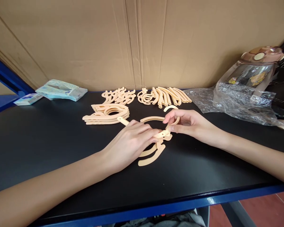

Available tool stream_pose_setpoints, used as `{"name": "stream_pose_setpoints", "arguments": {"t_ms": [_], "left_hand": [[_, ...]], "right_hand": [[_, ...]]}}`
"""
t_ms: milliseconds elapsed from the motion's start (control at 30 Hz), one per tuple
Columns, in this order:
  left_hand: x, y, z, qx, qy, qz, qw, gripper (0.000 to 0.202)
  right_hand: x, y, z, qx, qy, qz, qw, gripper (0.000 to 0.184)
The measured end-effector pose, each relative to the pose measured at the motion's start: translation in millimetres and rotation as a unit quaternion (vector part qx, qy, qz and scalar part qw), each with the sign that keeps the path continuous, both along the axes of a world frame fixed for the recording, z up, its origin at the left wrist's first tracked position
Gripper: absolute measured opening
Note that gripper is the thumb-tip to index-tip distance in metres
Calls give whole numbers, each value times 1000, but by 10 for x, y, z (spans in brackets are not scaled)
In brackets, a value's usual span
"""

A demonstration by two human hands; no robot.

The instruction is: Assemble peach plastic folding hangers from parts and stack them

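Near the middle of the black table (85,176), my left hand (132,142) has its fingers closed on a beige plastic hanger arm (160,135). One end of that arm sticks out behind the knuckles. My right hand (191,124) pinches a curved beige hanger hook (170,107) at its lower end, where it meets the arm. Fingers partly hide the joint between the two. Just below lie loose curved hanger arms (151,158), and another curved piece (152,118) lies behind, between the hands.
Behind my left hand is a neat stack of beige hangers (106,118). Farther back lie a pile of hooks (119,96) and a pile of arms (172,96). A tissue pack (61,90) lies left; crumpled clear plastic (239,102) and a bottle (257,67) are right. Cardboard (85,41) stands behind.
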State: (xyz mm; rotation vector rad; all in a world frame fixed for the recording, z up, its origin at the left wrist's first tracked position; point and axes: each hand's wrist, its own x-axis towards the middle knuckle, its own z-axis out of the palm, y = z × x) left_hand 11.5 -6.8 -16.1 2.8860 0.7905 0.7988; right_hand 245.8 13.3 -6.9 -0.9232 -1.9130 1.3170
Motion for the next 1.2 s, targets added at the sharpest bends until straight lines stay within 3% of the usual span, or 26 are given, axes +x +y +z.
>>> {"name": "stream_pose_setpoints", "arguments": {"t_ms": [433,900,1200], "left_hand": [[-2,12,-15,57,-14,24,998,18],[-11,-8,-7,30,15,68,997,27],[0,1,5,39,1,55,998,22]], "right_hand": [[-20,-39,24,22,-20,-13,999,12],[-92,-168,63,86,-61,-30,994,7],[-131,-166,13,154,-73,-36,985,7]]}}
